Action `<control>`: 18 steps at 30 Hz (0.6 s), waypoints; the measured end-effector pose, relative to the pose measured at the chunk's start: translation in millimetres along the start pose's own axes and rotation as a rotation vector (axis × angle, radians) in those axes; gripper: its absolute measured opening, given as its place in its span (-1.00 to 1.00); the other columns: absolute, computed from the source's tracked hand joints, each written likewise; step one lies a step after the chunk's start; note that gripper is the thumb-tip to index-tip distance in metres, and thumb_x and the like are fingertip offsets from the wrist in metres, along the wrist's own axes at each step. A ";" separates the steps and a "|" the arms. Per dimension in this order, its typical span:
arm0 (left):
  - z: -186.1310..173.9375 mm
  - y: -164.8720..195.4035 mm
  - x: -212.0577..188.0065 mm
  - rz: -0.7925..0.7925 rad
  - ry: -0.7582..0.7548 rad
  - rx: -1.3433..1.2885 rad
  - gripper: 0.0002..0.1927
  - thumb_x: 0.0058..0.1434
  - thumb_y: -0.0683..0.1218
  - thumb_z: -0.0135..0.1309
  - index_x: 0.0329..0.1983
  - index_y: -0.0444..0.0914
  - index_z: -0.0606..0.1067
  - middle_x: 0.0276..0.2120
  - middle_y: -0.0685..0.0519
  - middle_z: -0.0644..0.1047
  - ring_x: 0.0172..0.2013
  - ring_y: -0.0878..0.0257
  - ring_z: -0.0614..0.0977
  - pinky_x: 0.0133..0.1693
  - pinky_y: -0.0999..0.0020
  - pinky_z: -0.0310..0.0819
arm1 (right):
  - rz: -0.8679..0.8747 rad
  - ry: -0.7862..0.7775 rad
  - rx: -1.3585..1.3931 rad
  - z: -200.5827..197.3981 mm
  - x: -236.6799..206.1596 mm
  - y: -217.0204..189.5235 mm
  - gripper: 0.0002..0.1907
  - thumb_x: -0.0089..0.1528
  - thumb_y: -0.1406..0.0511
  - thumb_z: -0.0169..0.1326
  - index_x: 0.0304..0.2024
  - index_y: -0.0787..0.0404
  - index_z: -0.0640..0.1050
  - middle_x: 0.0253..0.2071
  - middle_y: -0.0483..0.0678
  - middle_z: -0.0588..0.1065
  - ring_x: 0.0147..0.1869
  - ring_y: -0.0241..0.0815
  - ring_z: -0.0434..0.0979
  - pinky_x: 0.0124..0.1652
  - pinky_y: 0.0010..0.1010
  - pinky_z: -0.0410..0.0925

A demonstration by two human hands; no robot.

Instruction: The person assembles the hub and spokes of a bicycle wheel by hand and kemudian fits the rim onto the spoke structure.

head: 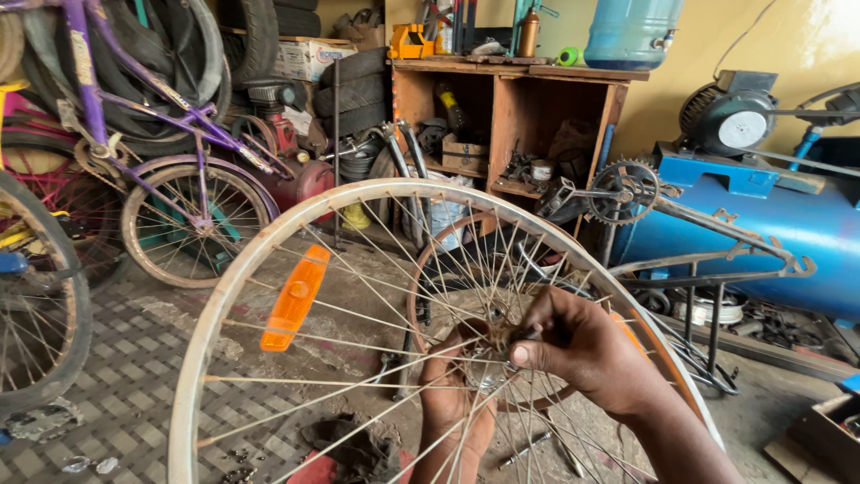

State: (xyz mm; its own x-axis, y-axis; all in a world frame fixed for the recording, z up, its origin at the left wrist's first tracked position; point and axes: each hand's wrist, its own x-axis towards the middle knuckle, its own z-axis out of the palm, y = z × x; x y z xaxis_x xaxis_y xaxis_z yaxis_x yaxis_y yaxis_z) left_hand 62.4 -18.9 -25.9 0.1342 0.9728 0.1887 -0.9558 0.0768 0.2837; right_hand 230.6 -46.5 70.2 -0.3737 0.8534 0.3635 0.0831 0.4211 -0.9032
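Fingers (528, 351) of right hand (582, 345) apparently pinch wheel hub (491, 345), left hand (452, 394) behind.

A white cardboard box (307, 56) with printed sides sits at the upper left-centre of the frame, among stacked tyres. On the wooden shelf at upper centre stands a small round tin (540, 170) with a pale label. A brown cardboard box (820, 435) shows at the lower right corner.
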 end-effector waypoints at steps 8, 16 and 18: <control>-1.3 -1.0 2.2 -0.012 0.075 -0.023 -0.68 0.19 0.01 0.06 -0.14 -0.31 0.58 -0.27 -0.08 0.66 -0.24 0.09 0.70 -0.17 0.12 0.61 | -0.068 0.052 0.031 5.1 4.4 5.0 -0.70 0.12 0.38 0.39 -0.26 0.25 0.49 -0.33 -0.13 0.47 -0.24 -0.31 0.46 -0.24 -0.43 0.38; 4.6 0.2 1.1 -0.002 0.033 -0.016 -0.67 0.19 0.01 0.05 -0.15 -0.32 0.58 -0.28 -0.07 0.66 -0.23 0.11 0.69 -0.12 0.17 0.59 | -0.184 0.009 0.008 5.3 4.1 10.0 -0.73 0.15 0.34 0.37 -0.21 0.27 0.53 -0.28 -0.09 0.50 -0.20 -0.31 0.47 -0.19 -0.43 0.40; 4.8 -0.4 1.2 -0.010 0.021 -0.020 -0.66 0.18 0.02 0.05 -0.14 -0.32 0.59 -0.28 -0.07 0.66 -0.24 0.12 0.69 -0.13 0.17 0.56 | -0.232 0.014 -0.077 9.4 3.6 3.5 -0.68 0.13 0.32 0.37 -0.14 0.27 0.54 -0.23 -0.07 0.53 -0.16 -0.29 0.50 -0.16 -0.42 0.41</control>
State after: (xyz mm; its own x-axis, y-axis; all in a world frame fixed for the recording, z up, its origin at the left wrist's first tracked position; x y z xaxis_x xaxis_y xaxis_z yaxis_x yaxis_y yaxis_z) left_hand 64.2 -18.8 -21.3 0.1387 0.9763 0.1664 -0.9595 0.0909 0.2665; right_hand 220.8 -44.8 66.2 -0.3779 0.7349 0.5631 0.0670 0.6283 -0.7751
